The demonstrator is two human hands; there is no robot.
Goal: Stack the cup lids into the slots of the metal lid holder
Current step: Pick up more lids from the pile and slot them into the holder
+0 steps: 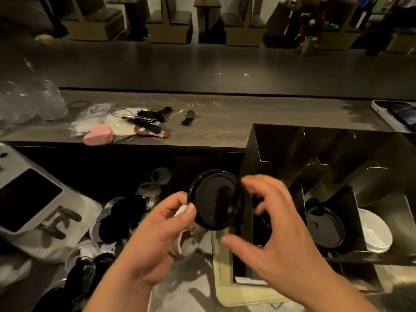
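Our left hand (157,239) pinched a black lid (216,199) just left of the holder (382,158). Our right hand (281,233) curved wide round its right rim; we could not tell if it gripped.

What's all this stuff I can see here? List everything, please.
black cup lid: one, black, centre, pinched by left hand
white lids: few, white, in left hand
metal lid holder: one, steel, right
stacked black lids: several, black, holder slot
stacked white lids: several, white, next slot rightward
loose lids: many, black and clear, lower left
pink heart: one, pink, counter
phone: one, white case, far right
left hand: one, centre
right hand: one, blurred, beside lid
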